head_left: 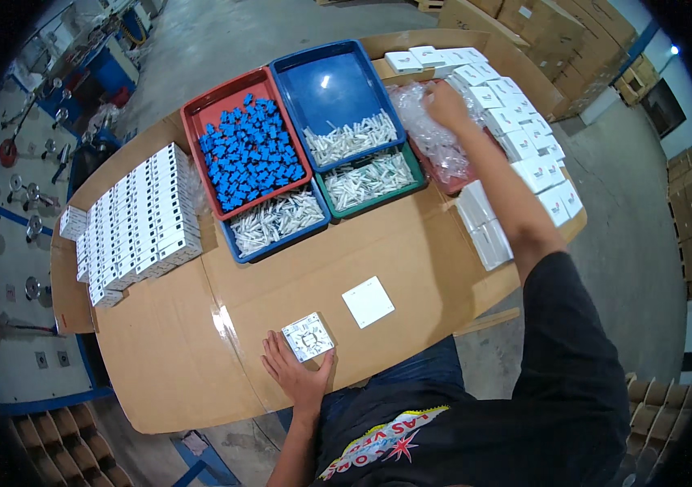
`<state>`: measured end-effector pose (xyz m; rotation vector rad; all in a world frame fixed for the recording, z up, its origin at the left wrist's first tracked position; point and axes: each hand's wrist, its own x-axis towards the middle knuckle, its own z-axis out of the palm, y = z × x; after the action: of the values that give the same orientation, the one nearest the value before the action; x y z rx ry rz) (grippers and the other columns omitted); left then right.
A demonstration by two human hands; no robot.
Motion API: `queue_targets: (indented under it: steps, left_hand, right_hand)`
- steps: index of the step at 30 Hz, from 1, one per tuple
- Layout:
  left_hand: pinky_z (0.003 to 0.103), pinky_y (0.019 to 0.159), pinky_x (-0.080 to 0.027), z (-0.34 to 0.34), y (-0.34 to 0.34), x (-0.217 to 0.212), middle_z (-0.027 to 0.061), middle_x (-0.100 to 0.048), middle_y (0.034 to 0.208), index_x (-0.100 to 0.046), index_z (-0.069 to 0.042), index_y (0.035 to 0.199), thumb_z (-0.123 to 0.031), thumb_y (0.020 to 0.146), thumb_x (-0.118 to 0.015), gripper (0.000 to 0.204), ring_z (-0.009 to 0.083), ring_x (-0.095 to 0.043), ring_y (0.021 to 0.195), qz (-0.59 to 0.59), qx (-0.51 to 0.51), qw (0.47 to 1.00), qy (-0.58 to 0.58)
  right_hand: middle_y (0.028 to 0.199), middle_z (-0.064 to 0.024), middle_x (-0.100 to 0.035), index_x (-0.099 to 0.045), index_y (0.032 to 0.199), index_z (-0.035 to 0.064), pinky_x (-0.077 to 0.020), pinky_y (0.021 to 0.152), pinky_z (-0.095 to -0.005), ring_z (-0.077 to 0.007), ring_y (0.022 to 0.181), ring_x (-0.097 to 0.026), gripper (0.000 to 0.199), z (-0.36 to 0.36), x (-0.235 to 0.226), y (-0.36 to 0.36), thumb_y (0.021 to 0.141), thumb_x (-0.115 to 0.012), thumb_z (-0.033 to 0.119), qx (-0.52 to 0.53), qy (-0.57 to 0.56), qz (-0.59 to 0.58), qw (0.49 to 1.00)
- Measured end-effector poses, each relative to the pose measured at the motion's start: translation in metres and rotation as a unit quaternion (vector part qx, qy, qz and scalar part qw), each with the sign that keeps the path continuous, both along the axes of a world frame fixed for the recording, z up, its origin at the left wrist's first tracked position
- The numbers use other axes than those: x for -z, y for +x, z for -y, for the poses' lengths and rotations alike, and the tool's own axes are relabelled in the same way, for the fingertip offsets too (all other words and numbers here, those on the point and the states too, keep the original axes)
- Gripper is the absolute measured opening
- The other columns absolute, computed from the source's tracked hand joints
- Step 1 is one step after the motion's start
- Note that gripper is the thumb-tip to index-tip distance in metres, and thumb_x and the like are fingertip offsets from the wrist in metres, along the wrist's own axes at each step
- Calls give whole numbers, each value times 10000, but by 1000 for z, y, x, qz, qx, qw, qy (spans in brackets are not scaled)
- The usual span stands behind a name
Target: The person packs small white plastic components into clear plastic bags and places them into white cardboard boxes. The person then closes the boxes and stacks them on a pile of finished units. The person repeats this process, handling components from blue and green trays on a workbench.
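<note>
Two hands: both bare, both at work on a cardboard-covered table (297, 276).
Left hand (297, 375): at about 6 o'clock on the table, fingers spread and resting against the near edge of a small square white module (308, 336); it steadies the part rather than closing around it.
Square white module: lies flat, open side up, showing its inner contacts.
White square cover plate (368, 302): lies flat just at 2 o'clock from the module, apart from it, touched by neither hand.
Right hand (446, 104): reaches far out to 1 o'clock, down in a clear plastic bag (431, 134); whether the fingers are closed on anything cannot be told.
Trays: a red tray (200, 109) of small blue parts (250, 154) at 11 o'clock; a blue tray (334, 81) at 12 o'clock with white connectors (350, 140); a second blue tray and a green tray (411, 183) nearer, also with white connectors.
White boxes: stacked rows (139, 219) at 9 o'clock; another row (516, 122) at 2 o'clock, beyond the bag.
</note>
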<state>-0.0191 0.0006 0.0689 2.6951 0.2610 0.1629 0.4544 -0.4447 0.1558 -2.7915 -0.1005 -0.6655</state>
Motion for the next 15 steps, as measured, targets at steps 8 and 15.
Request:
queue_targets:
  steps: [8, 15]
  left_hand:
    - [575, 1243, -134, -2, 1, -5, 209, -303, 1627, -269, 12, 1569, -560, 717, -851, 1180, 384, -232, 1541, -18, -4, 1000, 10]
    - [583, 1238, -133, -3, -2, -2, 230, -294, 1625, -266, 13, 1571, -576, 711, -853, 1196, 396, -240, 1536, -17, 6, 1000, 5]
  right_hand:
    - [1419, -247, -592, -661, 1352, 78, -307, 1188, -562, -430, 1348, -536, 682, 90, 49, 106, 1045, -357, 605, 77, 21, -180, 980]
    - [1264, -250, -687, -743, 1211, 69, -399, 1085, -585, -450, 1218, -627, 674, 95, 16, 81, 1053, -343, 587, 90, 75, -101, 988]
